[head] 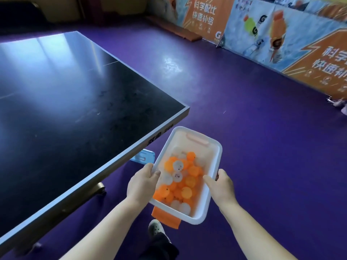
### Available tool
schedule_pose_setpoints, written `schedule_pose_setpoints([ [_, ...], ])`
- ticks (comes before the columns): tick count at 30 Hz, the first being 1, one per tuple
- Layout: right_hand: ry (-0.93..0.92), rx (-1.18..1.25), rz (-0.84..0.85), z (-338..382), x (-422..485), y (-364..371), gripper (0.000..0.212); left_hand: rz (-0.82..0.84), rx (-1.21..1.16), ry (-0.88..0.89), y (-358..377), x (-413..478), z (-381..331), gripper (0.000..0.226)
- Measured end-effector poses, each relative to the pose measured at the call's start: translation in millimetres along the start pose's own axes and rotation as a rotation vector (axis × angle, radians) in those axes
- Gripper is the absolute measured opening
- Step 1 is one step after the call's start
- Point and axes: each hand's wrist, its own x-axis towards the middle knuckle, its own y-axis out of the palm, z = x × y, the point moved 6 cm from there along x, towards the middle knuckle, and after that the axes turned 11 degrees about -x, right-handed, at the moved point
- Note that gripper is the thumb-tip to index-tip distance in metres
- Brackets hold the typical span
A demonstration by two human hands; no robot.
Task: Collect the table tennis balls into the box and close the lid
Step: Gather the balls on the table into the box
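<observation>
A white translucent plastic box point(195, 136) with orange handles is held in the air beside the table's near corner. Its top is open and no lid is on it. Inside lie several orange and white table tennis balls point(185, 182), piled toward the near end. My left hand point(143, 182) grips the box's left rim, thumb over the edge. My right hand point(222, 185) grips the right rim the same way. An orange handle flap point(166, 219) hangs below the near end.
A dark table tennis table point(75, 102) fills the left, its metal-edged corner point(185, 109) close to the box. A blue flat object point(143, 156) lies on the purple floor under the table edge. Advertising barriers point(272, 42) line the far right. My shoe point(156, 228) shows below.
</observation>
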Motion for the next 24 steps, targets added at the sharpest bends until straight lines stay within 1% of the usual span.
schedule_pose_setpoints([
  [6, -0.016, -0.023, 0.003, 43.2, 99.6, -18.2, 0.022, 0.006, -0.046, 0.029, 24.1, 99.9, -49.3, 0.015],
  [10, -0.072, -0.049, 0.029, 90.9, 158.5, -27.0, 0.021, -0.011, -0.057, 0.004, 17.0, 159.8, -76.2, 0.013],
  [12, -0.107, -0.058, 0.052, 114.7, 184.0, -24.2, 0.021, -0.045, -0.061, -0.006, 7.9, 183.7, -84.7, 0.013],
  [16, -0.174, -0.074, 0.157, 159.0, 226.2, 3.9, 0.02, -0.14, -0.117, -0.067, -18.0, 213.0, -83.0, 0.01],
  [18, -0.216, -0.11, 0.216, 183.8, 246.4, 25.3, 0.025, -0.198, -0.163, -0.119, -33.9, 222.3, -74.1, 0.01],
  [24, -0.461, -0.209, 0.5, 263.7, 290.4, 106.0, 0.029, -0.514, -0.316, -0.269, -76.0, 224.4, -48.0, 0.012],
])
